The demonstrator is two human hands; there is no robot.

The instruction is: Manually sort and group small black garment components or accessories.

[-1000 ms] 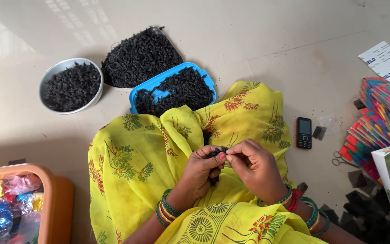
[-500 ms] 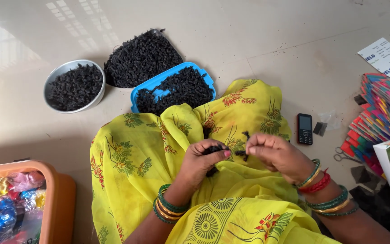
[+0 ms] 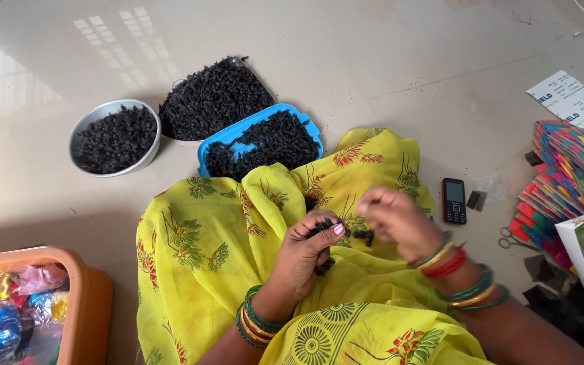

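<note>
Yellow floral cloth point(image 3: 217, 257) is spread over the lap, and both hands are held above it, close together near the middle of the view. The left hand point(image 3: 305, 253) is raised from a bangled wrist, fingers curled inward, with a clump of small black pieces point(image 3: 326, 226) pinched between thumb and fingertips; more of the same black stuff is seen hanging just below the palm. The right hand point(image 3: 393, 220) is blurred, its knuckles turned toward the camera and its fingers bent down toward the left hand; a small black bit point(image 3: 365, 236) is seen at its fingertips, but whether it is pinched or only touched cannot be told. The 2 hands are just beside each other, not clearly touching. Beyond the knees, on the tiled floor point(image 3: 386, 61), 3 heaps of like black pieces are set: in a grey bowl point(image 3: 86, 125), in a blue tray point(image 3: 228, 138) and on a dark tray point(image 3: 214, 98) behind it. A phone point(image 3: 453, 201) lies to the right, near a fan of coloured cards point(image 3: 569, 176). An orange tub point(image 3: 89, 304) of shiny wrappers is seen at the lower left.
</note>
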